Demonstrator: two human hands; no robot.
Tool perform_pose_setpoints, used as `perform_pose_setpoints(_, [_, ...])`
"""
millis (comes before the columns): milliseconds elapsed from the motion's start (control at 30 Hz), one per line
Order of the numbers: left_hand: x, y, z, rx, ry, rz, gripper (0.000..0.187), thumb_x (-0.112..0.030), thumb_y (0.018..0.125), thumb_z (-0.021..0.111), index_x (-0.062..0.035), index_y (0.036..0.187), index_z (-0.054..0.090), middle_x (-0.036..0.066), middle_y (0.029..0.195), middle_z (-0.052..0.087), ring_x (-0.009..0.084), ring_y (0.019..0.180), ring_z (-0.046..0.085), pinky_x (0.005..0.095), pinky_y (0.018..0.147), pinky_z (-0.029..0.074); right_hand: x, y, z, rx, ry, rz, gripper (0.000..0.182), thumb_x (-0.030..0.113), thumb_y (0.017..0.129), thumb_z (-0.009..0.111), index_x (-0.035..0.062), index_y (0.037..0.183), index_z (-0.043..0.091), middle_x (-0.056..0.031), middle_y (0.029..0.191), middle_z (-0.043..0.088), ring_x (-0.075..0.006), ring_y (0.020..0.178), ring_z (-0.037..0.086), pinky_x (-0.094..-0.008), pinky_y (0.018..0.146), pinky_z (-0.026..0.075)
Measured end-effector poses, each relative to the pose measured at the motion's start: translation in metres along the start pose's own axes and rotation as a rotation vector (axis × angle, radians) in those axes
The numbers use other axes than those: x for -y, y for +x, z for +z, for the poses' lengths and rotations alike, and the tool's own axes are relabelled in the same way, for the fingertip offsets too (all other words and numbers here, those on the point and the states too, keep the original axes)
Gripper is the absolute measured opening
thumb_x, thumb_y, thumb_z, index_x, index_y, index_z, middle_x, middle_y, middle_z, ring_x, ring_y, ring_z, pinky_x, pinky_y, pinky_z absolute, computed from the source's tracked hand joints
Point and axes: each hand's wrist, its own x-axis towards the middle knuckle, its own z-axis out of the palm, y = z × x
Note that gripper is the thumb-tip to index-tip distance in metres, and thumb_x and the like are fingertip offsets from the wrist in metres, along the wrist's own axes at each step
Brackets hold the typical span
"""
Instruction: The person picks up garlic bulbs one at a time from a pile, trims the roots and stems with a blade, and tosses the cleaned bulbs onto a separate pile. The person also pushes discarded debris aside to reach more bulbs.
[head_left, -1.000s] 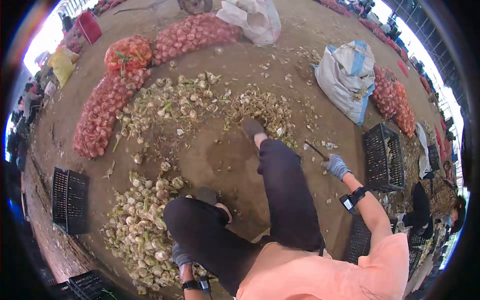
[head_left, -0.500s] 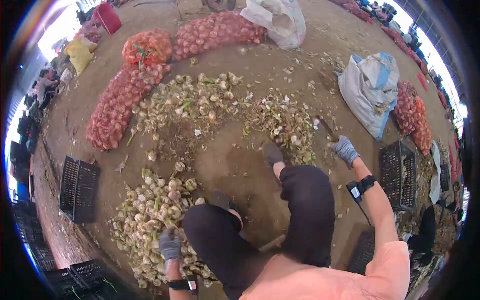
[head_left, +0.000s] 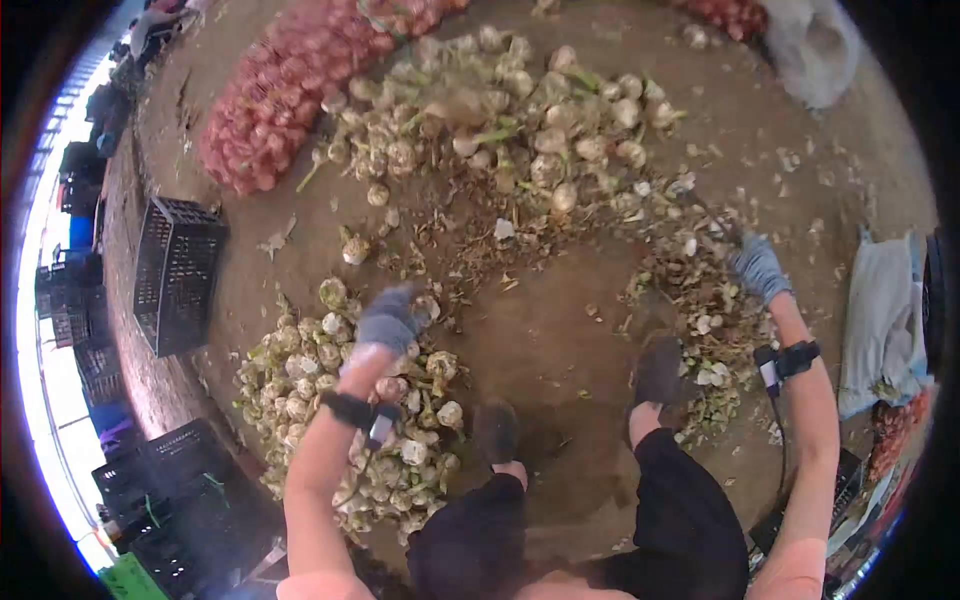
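My left hand (head_left: 388,322), in a grey glove and blurred by motion, is above the near garlic pile (head_left: 300,375). Its fingers are closed on a garlic bulb (head_left: 428,306), which shows at the fingertips. On the right, my gloved right hand (head_left: 760,268) is wrapped round the handle of a knife (head_left: 712,215). The blade points up and left, over a heap of garlic trimmings and dry skins (head_left: 690,265). A second spread of garlic with stems (head_left: 560,130) lies farther out.
Full red mesh sacks (head_left: 265,110) border the garlic at the far left. A black plastic crate (head_left: 180,275) stands at left, with more black crates (head_left: 190,470) at lower left. White sacks (head_left: 885,320) are at the right. My shoes (head_left: 495,430) rest on the dirt floor between the piles.
My left hand has risen from the near pile and moved forward, now with a garlic bulb. My right hand keeps the knife, now over the trimmings. The view has tilted down and turned.
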Motion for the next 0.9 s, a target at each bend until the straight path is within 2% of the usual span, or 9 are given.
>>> perform_pose_setpoints(33, [0.013,0.021,-0.004,0.039,0.011,-0.018,0.037,-0.033,0.077,0.06,-0.015,0.109,0.058,0.013,0.099,0.06,0.0316,0.094,0.056,0.0394,0.08,0.046,0.029,0.029,-0.057,0.249,0.394,0.363,0.04,0.028,0.076,0.06,-0.0025,0.102,0.055,-0.023,0.097,0.059,-0.0372,0.096,0.055,-0.0407,0.082,0.044])
perform_pose_setpoints(133, [0.03,0.076,-0.02,-0.067,0.166,-0.097,0.038,-0.028,0.074,0.061,-0.0158,0.11,0.057,0.013,0.1,0.06,0.0315,0.097,0.055,0.0414,0.079,0.046,0.016,0.041,-0.027,0.396,0.26,0.166,0.036,0.024,0.077,0.06,-0.0015,0.101,0.056,-0.0224,0.096,0.06,-0.0371,0.094,0.055,-0.0396,0.081,0.044])
perform_pose_setpoints(267, [0.089,0.118,-0.019,-0.25,0.584,0.075,0.039,-0.03,0.071,0.062,-0.0174,0.107,0.058,0.011,0.1,0.061,0.0318,0.086,0.06,0.041,0.072,0.049,0.018,0.044,-0.02,0.112,0.664,0.402,0.031,0.014,0.076,0.062,0.0021,0.104,0.057,-0.0122,0.092,0.063,-0.0262,0.082,0.06,-0.0358,0.074,0.045])
perform_pose_setpoints(433, [0.099,0.105,-0.054,0.274,0.518,-0.439,0.036,-0.032,0.077,0.054,-0.0143,0.107,0.06,0.013,0.108,0.059,0.0332,0.095,0.058,0.0429,0.081,0.047,0.01,0.104,-0.058,0.066,1.186,0.655,0.031,0.018,0.076,0.065,0.0018,0.103,0.058,-0.0126,0.089,0.064,-0.019,0.075,0.058,-0.032,0.07,0.045])
perform_pose_setpoints(467, [0.136,0.092,-0.04,-0.017,0.474,-0.394,0.037,-0.032,0.076,0.056,-0.0101,0.106,0.06,0.015,0.106,0.06,0.0352,0.094,0.058,0.0439,0.079,0.047,0.001,0.116,-0.061,0.009,1.26,0.667,0.032,0.02,0.077,0.066,0.0012,0.101,0.059,-0.0138,0.087,0.064,-0.0182,0.073,0.057,-0.0316,0.068,0.046])
perform_pose_setpoints(533, [0.192,0.086,-0.031,0.046,0.33,-0.564,0.034,-0.026,0.073,0.058,-0.014,0.105,0.063,0.01,0.112,0.059,0.0281,0.104,0.055,0.0388,0.087,0.044,-0.026,0.146,-0.033,-0.053,1.064,0.457,0.034,0.025,0.076,0.066,0.0001,0.098,0.06,-0.0156,0.086,0.063,-0.021,0.07,0.058,-0.0341,0.066,0.046])
perform_pose_setpoints(633, [0.106,0.114,-0.069,0.222,0.563,-0.568,0.041,-0.031,0.077,0.056,-0.0121,0.113,0.057,0.013,0.111,0.059,0.0282,0.104,0.055,0.0365,0.085,0.045,-0.049,0.194,-0.05,0.012,0.714,0.592,0.045,0.038,0.074,0.061,0.0004,0.098,0.058,-0.023,0.086,0.062,-0.0378,0.084,0.058,-0.0403,0.072,0.045])
perform_pose_setpoints(733, [0.074,0.16,-0.039,-0.222,0.573,-0.311,0.064,-0.028,0.075,0.058,-0.011,0.133,0.035,0.018,0.113,0.055,0.0324,0.099,0.056,0.0379,0.081,0.047,-0.1,0.271,-0.032,-0.204,0.585,0.582,0.043,0.035,0.073,0.06,0.0005,0.098,0.056,-0.0241,0.097,0.059,-0.0385,0.093,0.056,-0.0429,0.079,0.045])
perform_pose_setpoints(900, [-0.068,0.204,-0.015,-0.694,-0.621,0.052,0.074,-0.023,0.07,0.068,-0.0097,0.133,0.033,0.012,0.117,0.05,0.0276,0.109,0.049,0.0348,0.086,0.044,-0.155,0.371,-0.037,-0.177,0.56,0.688,0.046,0.031,0.075,0.059,0.0049,0.111,0.052,-0.0223,0.105,0.058,-0.0369,0.098,0.056,-0.0431,0.083,0.045])
